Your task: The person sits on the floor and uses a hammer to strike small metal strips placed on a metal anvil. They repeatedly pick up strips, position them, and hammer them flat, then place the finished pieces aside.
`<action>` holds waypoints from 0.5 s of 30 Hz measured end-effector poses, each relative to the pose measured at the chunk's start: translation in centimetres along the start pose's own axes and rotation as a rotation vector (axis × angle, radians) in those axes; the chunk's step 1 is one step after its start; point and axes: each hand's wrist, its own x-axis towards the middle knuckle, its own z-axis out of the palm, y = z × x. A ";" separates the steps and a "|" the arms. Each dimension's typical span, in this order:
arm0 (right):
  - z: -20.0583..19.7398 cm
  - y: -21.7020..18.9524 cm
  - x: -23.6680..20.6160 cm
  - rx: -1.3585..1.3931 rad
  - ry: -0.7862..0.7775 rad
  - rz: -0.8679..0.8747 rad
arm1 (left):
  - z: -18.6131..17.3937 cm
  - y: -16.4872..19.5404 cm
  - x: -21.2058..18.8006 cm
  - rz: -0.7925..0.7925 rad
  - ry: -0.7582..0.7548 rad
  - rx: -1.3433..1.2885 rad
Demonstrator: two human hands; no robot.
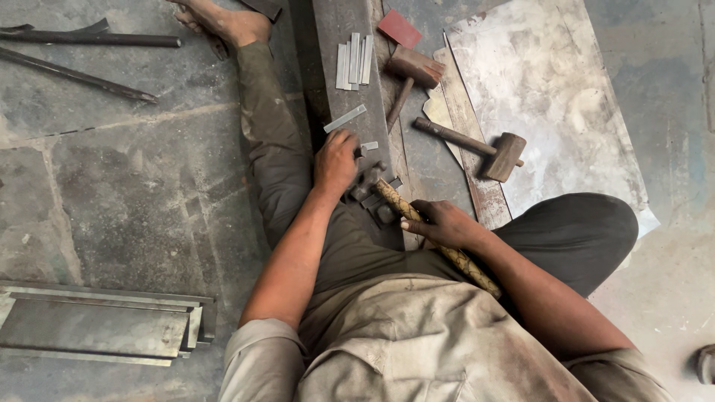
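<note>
I sit on the floor with a long dark steel block (pixel 339 52) between my legs. My left hand (pixel 334 160) rests on the block, fingers curled over a small metal piece at its near end. My right hand (pixel 441 222) grips the speckled wooden handle of a hammer (pixel 402 207), whose dark head lies against the block just right of my left hand. One small metal strip (pixel 345 118) lies loose on the block above my left hand. Several more strips (pixel 354 62) lie side by side farther up.
Two wooden mallets (pixel 413 68) (pixel 503 155) lie right of the block, beside a large metal sheet (pixel 536 82) and a red pad (pixel 398 28). Dark rods (pixel 89 39) lie at top left. Folded sheet-metal channels (pixel 104 324) sit at lower left.
</note>
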 end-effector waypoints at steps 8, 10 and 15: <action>0.0 -0.1 0.1 -0.017 -0.007 0.023 | 0.9 -1.1 -0.1 0.056 0.023 0.046; 0.0 -0.2 0.1 -0.022 -0.017 0.038 | 1.2 -1.3 0.0 0.115 0.025 0.104; 0.2 -0.4 0.0 -0.056 -0.002 0.024 | 1.0 -0.9 -0.3 0.149 0.010 0.102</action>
